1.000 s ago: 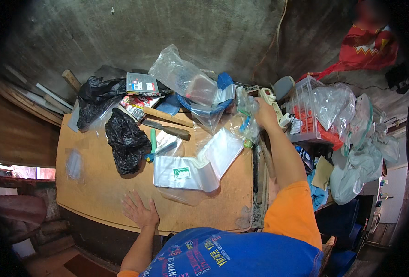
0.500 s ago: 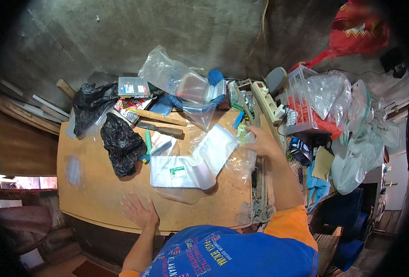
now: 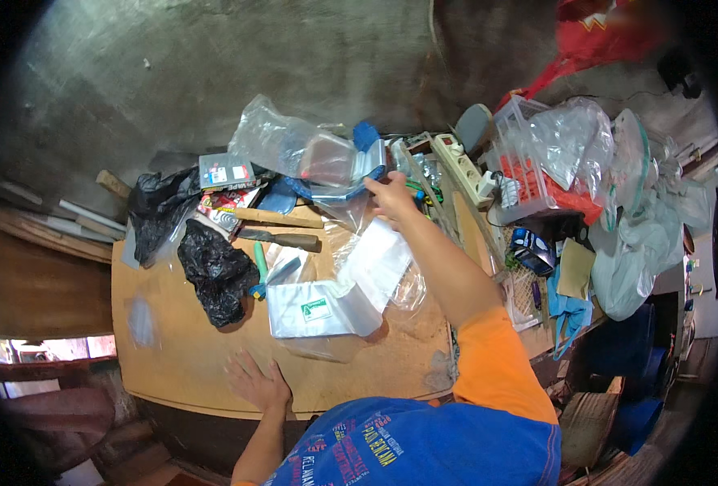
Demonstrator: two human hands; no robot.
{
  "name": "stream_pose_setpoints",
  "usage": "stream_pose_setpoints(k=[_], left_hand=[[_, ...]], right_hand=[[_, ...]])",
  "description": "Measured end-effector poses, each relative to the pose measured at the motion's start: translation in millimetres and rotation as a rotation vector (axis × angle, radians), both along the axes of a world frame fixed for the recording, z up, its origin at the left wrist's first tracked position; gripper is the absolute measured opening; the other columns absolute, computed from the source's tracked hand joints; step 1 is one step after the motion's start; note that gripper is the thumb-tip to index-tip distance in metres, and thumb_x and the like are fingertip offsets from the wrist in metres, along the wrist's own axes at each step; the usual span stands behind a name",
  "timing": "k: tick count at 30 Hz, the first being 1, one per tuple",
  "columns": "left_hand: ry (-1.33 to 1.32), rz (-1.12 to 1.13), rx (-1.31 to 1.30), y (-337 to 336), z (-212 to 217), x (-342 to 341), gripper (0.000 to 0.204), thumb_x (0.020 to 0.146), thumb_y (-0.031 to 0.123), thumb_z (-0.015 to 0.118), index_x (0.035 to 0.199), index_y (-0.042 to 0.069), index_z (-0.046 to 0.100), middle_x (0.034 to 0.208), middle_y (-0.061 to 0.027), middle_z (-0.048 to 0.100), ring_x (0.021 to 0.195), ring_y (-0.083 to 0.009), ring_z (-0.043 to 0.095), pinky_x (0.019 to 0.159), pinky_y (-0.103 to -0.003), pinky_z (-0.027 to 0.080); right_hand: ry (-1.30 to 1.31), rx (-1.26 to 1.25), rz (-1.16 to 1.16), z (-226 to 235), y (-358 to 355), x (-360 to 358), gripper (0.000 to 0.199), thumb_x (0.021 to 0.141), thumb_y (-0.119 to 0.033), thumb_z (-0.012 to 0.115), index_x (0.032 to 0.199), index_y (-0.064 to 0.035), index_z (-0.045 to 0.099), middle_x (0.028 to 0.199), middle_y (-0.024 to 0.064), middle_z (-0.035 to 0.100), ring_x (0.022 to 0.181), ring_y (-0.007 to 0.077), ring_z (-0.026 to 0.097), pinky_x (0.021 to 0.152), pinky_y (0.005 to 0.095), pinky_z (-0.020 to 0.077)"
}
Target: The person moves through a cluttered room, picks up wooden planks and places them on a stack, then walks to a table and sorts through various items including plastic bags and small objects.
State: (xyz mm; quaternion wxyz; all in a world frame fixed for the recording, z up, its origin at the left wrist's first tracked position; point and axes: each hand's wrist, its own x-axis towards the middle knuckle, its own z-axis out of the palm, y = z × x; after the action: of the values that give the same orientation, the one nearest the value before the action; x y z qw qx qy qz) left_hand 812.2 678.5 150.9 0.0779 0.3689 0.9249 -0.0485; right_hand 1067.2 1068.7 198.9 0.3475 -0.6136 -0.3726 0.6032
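Observation:
My left hand lies flat on the wooden tabletop near its front edge, fingers spread, holding nothing. My right hand reaches to the back, beside a blue basin heaped with clear plastic bags. Its thumb and forefinger look apart at the basin's right side; whether they touch the rim or a bag is unclear. Under and left of the right forearm, a stack of clear plastic sleeves with a green-and-white label lies bent on the table.
Black plastic bags, a knife and a green-handled tool lie to the left. Rightward are a power strip, a clear crate with red contents, a dark blue box and white plastic bags.
My right hand has moved from the right side of the plastic sleeves, next to a crumpled clear-and-green wrapper, up and left to the blue basin. My left hand stays flat on the table.

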Motion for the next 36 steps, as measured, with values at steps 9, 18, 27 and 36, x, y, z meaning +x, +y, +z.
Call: stream_pose_setpoints(k=[9,18,27,36], left_hand=[[0.052,-0.02,-0.06,-2.2,-4.4,9.8,0.073,0.096,0.056,0.038,0.155,0.018,0.015,0.16,-0.017,0.007,0.146,-0.0414,0.004,0.113,-0.06,0.007],[0.088,-0.037,-0.051,-1.2,-7.0,6.1,0.074,0.095,0.055,0.038,0.155,0.018,0.014,0.16,-0.0178,0.007,0.145,-0.0417,0.005,0.113,-0.06,0.007],[0.065,-0.043,-0.027,0.0,-9.2,5.7,0.074,0.095,0.054,0.04,0.155,0.018,0.013,0.16,-0.0157,0.006,0.146,-0.0403,0.004,0.113,-0.061,0.006],[-0.013,0.013,-0.022,6.3,-3.3,6.5,0.078,0.093,0.051,0.047,0.155,0.017,0.014,0.16,-0.0164,0.002,0.146,-0.0394,-0.001,0.113,-0.061,0.003]], right_hand=[[0.163,-0.139,0.122,-28.7,17.8,-33.5,0.051,0.091,-0.021,0.064,0.131,-0.0045,0.036,0.12,0.017,0.05,0.095,0.0296,0.059,0.078,0.0431,0.0557],[-0.004,-0.009,0.353,-26.7,-8.5,-50.6,0.056,0.091,-0.03,0.064,0.127,0.0033,0.037,0.109,0.0184,0.06,0.084,0.0218,0.064,0.066,0.0332,0.0536],[-0.594,0.184,0.438,-44.2,15.9,-38.8,0.029,0.078,-0.015,0.058,0.094,0.007,0.067,0.099,0.0247,0.068,0.096,0.0374,0.066,0.08,0.0438,0.0538],[-0.925,0.316,-0.005,-62.7,73.6,26.7,0.038,0.078,-0.022,0.066,0.104,0.0057,0.063,0.099,0.0256,0.067,0.1,0.0402,0.064,0.087,0.0468,0.0505]])
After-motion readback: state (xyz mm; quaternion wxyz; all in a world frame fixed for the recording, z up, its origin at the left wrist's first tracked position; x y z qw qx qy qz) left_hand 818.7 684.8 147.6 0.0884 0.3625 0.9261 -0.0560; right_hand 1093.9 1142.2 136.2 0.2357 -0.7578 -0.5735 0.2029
